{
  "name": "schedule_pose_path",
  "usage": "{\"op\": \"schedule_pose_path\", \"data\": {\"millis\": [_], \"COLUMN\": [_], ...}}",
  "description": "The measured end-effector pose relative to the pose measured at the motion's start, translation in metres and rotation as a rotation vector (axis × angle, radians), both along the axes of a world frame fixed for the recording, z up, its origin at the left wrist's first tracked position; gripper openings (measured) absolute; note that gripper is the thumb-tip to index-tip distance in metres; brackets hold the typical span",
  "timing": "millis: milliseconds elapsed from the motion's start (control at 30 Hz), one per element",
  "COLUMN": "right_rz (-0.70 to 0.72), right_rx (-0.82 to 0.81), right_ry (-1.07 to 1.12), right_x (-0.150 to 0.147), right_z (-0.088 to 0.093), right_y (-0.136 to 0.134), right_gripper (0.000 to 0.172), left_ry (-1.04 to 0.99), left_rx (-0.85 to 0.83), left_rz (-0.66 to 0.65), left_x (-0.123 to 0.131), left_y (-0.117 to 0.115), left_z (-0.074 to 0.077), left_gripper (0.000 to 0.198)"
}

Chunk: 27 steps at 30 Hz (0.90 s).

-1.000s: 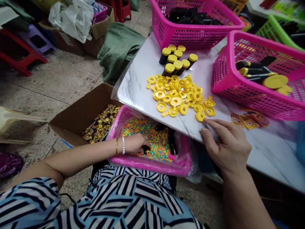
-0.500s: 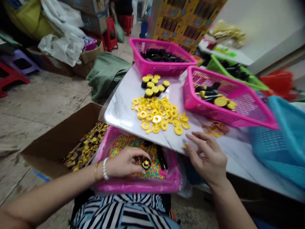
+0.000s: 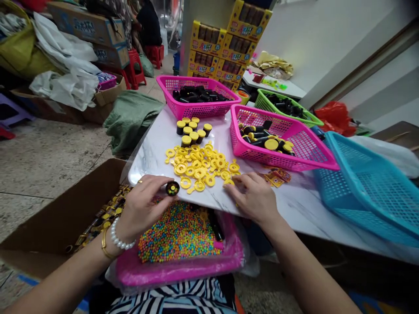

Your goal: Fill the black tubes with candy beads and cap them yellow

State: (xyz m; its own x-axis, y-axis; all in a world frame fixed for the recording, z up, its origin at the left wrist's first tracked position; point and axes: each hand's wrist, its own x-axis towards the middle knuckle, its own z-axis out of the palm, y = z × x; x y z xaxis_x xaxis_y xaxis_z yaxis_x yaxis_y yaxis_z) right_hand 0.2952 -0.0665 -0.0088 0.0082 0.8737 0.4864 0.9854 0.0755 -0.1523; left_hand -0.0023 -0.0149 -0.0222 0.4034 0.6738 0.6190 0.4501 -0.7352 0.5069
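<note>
My left hand [image 3: 144, 201] pinches a small black tub [image 3: 172, 188] over the table's near edge, its open mouth toward me and colourful beads inside. My right hand [image 3: 255, 196] is at the right side of a pile of yellow plastic rings [image 3: 199, 163], many with a small tab. Thumb and forefinger close on one yellow ring [image 3: 228, 182] there. Below my left hand, a pink tray [image 3: 183, 277] lined with clear plastic holds many coloured beads [image 3: 176, 233] and a few black tubs [image 3: 215, 224].
Yellow-capped black tubs [image 3: 193, 133] stand behind the rings. Pink baskets [image 3: 203, 109] [image 3: 281, 161] hold black parts and capped tubs. A blue basket [image 3: 369, 196] is at right, a carton [image 3: 42, 222] of yellow-topped pieces at left. Packaged boxes [image 3: 209, 48] are stacked behind.
My left hand has lifted the black tub from above the beads to the table edge, up and left. My right hand has moved left onto a yellow ring. The view has shifted.
</note>
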Motion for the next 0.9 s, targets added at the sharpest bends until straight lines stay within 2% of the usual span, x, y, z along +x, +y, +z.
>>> {"op": "schedule_pose_path", "data": {"millis": [100, 167, 267, 333, 400, 467, 600, 733, 900], "right_rz": [-0.048, -0.040, -0.046, -0.067, -0.066, -0.022, 0.132, 0.251, 0.236], "right_rx": [-0.160, -0.241, -0.234, -0.212, -0.269, -0.402, -0.683, -0.725, -0.706], "right_ry": [0.051, 0.174, 0.542, 0.837, 1.070, 1.226, 1.412, 1.453, 1.498], "right_x": [-0.003, 0.002, 0.016, 0.021, 0.015, -0.003, -0.062, -0.105, -0.120], "right_z": [0.008, 0.017, 0.032, 0.041, 0.046, 0.046, 0.041, 0.032, 0.025], "right_y": [0.016, 0.019, 0.014, 0.006, -0.002, -0.007, 0.000, 0.025, 0.046], "right_gripper": [0.028, 0.022, 0.023, 0.037, 0.044, 0.040, 0.038, 0.039, 0.036], "left_ry": [0.013, 0.005, -0.014, -0.026, -0.036, -0.048, -0.064, -0.070, -0.075], "left_rx": [0.036, 0.051, 0.027, -0.002, -0.025, -0.044, -0.078, -0.122, -0.155], "left_rz": [0.040, 0.055, 0.059, 0.055, 0.043, 0.032, 0.041, 0.016, -0.001], "left_x": [0.001, 0.002, 0.002, 0.001, 0.001, 0.001, 0.003, 0.002, 0.002], "left_y": [0.005, 0.009, 0.014, 0.015, 0.015, 0.015, 0.013, 0.012, 0.013], "left_z": [-0.001, -0.001, -0.003, -0.004, -0.005, -0.006, -0.006, -0.004, -0.002], "left_gripper": [0.022, 0.023, 0.025, 0.030, 0.032, 0.031, 0.029, 0.025, 0.027]}}
